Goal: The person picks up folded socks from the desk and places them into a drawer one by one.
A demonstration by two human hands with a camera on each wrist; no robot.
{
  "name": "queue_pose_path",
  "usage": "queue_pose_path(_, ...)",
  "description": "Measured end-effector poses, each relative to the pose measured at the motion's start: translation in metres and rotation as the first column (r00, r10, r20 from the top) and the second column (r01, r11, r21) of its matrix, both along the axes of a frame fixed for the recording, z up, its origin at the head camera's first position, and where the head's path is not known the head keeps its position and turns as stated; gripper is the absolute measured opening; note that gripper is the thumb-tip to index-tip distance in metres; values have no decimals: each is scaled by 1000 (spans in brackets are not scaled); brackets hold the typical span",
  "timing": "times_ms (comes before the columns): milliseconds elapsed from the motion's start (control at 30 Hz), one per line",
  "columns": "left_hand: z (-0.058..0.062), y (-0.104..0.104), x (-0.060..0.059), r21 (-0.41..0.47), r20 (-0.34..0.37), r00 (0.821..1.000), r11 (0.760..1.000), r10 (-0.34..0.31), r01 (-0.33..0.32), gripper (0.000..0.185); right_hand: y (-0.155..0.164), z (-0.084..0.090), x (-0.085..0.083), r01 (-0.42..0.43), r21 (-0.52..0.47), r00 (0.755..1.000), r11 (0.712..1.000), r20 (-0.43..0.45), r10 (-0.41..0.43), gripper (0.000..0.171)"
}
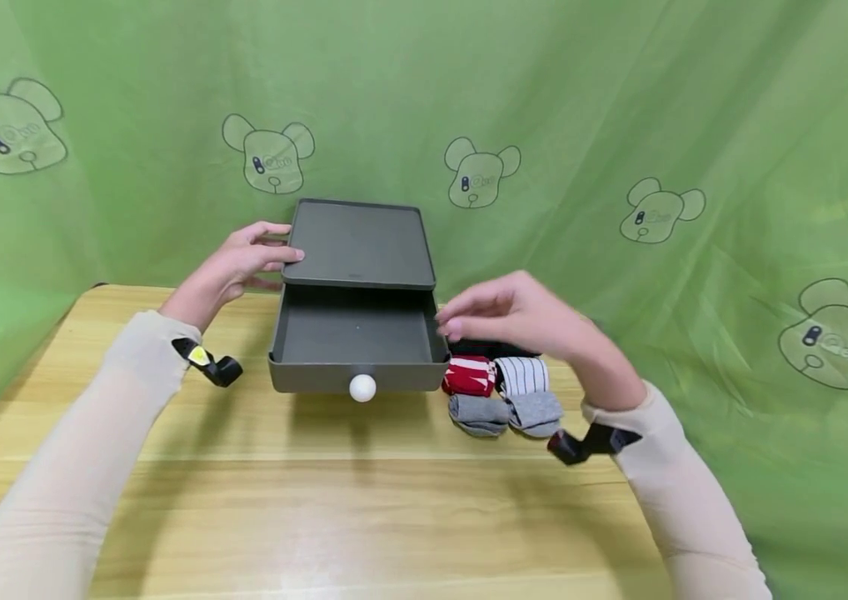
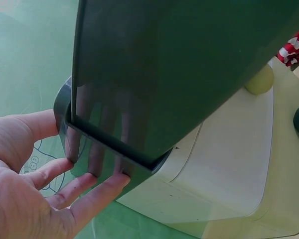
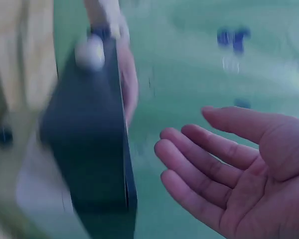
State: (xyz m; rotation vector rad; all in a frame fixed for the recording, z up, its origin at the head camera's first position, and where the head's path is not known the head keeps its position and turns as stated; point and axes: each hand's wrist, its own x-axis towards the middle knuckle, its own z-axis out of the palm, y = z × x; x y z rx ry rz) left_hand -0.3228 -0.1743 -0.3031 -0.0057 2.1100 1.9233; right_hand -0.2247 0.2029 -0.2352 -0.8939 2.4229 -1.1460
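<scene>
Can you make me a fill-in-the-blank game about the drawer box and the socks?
1. The drawer of the grey box is pulled ___.
2. The knob on the drawer front is ___ in colour.
3. The left hand touches the box, while the right hand holds ___.
4. The rolled socks lie on the box's ___ side.

Missing words: open; white; nothing; right

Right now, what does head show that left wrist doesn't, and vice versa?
Only head: the drawer pulled open and nothing visible inside, the right hand hovering open over the folded socks, both sleeves, the green backdrop. Only left wrist: close contact, the left fingers pressed flat against the box's corner edge. Both: the dark box, the left hand steadying it, the white knob, the red striped sock and the wooden table.
</scene>
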Motion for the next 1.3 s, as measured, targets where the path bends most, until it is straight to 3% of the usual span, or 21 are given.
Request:
queue_pose_path(100, 1, 1, 0, 3, -3, 1000, 1000, 3, -3, 75, 19, 1, -32, 98, 77, 995, 992, -36, -96, 25)
queue_pose_path(233, 2, 1, 0, 8, 3, 1000, 1000, 0, 0, 76, 40, -17, -78, 158, 174, 987, 972, -36, -154, 26)
queue_pose_path(367, 1, 1, 0, 10, 5, 1000, 1000, -1, 1, 76, 54, -43, -115, 138, 238, 989, 961, 20, -147, 30)
queue_pose_path(567, -1, 1, -1, 13, 15, 1000, 1000, -1, 1, 76, 68, -84, -150, 86, 311, 987, 946, 101, -123, 35)
queue_pose_path(833, -1, 2, -3, 10, 12, 1000, 1000, 5, -5, 75, 71, -127, -170, 99, 362, 977, 927, 143, -160, 38)
queue_pose_path(1300, -1, 0, -4, 6, 7, 1000, 1000, 15, -15, 75, 64, -155, -175, 121, 431, 975, 894, 118, -188, 39)
